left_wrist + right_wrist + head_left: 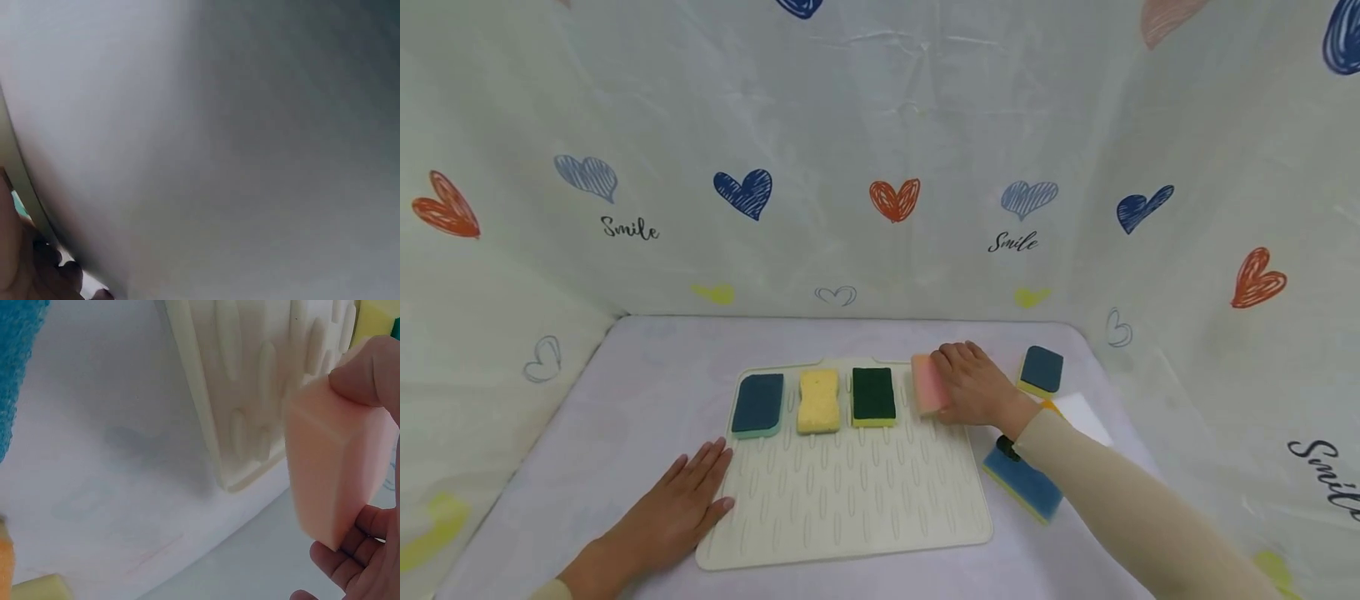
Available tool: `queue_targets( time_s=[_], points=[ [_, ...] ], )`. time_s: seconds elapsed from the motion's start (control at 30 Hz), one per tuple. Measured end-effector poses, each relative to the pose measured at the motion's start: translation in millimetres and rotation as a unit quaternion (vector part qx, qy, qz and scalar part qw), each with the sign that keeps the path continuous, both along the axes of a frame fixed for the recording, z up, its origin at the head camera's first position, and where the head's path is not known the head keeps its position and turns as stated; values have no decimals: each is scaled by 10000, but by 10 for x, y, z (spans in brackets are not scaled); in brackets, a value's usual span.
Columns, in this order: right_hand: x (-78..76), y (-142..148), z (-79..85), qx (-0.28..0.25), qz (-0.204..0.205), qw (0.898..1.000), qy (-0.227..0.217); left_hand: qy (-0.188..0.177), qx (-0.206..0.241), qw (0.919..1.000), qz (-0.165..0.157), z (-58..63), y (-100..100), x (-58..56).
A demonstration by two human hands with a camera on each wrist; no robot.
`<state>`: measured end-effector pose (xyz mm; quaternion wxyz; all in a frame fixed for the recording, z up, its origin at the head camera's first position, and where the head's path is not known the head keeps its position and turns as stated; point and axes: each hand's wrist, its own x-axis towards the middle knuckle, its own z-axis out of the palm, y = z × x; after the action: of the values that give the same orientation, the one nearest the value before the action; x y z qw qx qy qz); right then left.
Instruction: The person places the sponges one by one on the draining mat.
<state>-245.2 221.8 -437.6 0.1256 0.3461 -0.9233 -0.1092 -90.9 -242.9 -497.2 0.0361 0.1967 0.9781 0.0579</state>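
Note:
My right hand (973, 383) grips a pink sponge (927, 387) by its sides, over the back right corner of a cream ridged mat (850, 492). In the right wrist view the thumb is on one end of the pink sponge (319, 462) and the fingers on the other. Along the mat's back stand a dark blue and teal sponge (758, 404), a yellow sponge (818, 402) with a pinched waist, and a dark green and yellow sponge (873, 394). My left hand (681, 500) lies flat, fingers straight, at the mat's left edge.
Right of the mat lie a blue sponge (1026, 483) with a yellow underside, a dark blue and yellow sponge (1042, 369), a white piece (1082, 417) and an orange one (1051, 407), partly behind my right forearm. A heart-printed sheet (820, 250) hangs behind the table.

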Motion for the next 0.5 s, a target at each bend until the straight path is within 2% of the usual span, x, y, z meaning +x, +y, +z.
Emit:
queue_targets(
  time_s=[0.1, 0.2, 0.43, 0.5],
  points=[
    [-19, -53, -46, 128, -82, 9998, -113, 9, -118, 9999, -28, 30, -24, 10],
    [-27, -92, -76, 242, -218, 9990, -311, 201, -245, 9993, -174, 59, -54, 14],
    [-21, -70, -121, 300, -406, 9973, -537, -82, -136, 9997, -160, 59, -73, -46],
    [-21, -66, -128, 270, -429, 9972, -551, -65, -206, 9996, -164, 64, -80, -76]
  ],
)
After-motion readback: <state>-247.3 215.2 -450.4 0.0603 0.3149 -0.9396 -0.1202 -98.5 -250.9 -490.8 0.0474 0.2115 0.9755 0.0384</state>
